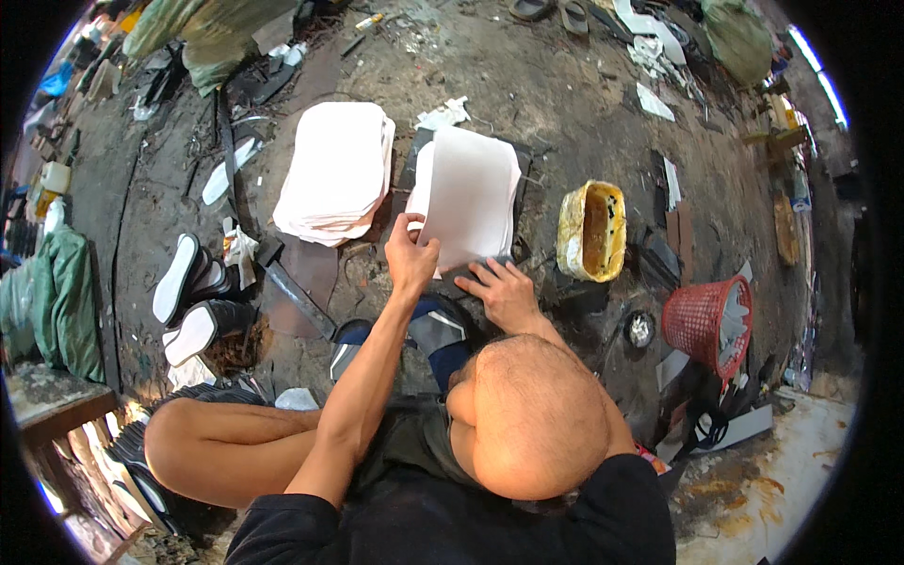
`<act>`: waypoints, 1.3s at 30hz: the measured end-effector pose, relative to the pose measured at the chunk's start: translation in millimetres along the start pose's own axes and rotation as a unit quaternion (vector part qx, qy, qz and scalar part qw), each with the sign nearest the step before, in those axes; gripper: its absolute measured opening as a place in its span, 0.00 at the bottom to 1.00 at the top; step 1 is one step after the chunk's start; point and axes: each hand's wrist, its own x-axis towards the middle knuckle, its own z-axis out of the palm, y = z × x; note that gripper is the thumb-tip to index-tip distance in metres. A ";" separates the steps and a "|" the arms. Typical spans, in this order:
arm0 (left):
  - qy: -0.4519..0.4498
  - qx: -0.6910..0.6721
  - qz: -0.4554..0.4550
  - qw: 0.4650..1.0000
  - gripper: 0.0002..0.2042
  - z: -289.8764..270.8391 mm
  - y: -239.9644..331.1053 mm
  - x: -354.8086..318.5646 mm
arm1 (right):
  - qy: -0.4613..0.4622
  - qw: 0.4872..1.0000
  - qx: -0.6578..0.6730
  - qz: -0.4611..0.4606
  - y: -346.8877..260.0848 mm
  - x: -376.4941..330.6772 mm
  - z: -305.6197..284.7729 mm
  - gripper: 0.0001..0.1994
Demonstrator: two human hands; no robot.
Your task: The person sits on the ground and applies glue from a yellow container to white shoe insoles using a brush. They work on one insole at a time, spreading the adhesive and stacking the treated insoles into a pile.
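Note:
A greyish-white sheet [471,193] lies over a small pile of white sheets [423,184], which rests on a dark board [521,188]. My left hand [411,256] pinches the near left edge of the top sheet, its fingers curled. Beside the sheet's near right corner, my right hand [508,296] lies palm down with its fingers apart; its fingertips rest on the dark surface there. A taller stack of white sheets [334,165] with rounded corners stands to the left of the pile.
Right of the sheets stands a yellow-rimmed tub [614,264] with brown stuff inside. A red basket [692,320] and a small round tin [640,330] are farther right. On the left are a hammer [299,299] and several shoe soles [176,280]. Scraps litter the ground.

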 end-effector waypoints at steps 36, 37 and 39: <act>-0.181 0.348 0.440 0.808 0.27 3.3 -60.1 -31.0 | 0.174 0.940 0.293 -0.010 40.7 327.1 -39.8 0.15; -0.176 0.347 0.441 0.809 0.27 4.7 -52.2 -28.6 | 0.193 0.951 0.243 -0.002 50.8 348.2 -32.8 0.18; -0.169 0.374 0.443 0.797 0.29 12.7 -51.2 -27.6 | 0.207 0.955 0.196 -0.079 75.9 383.5 10.6 0.19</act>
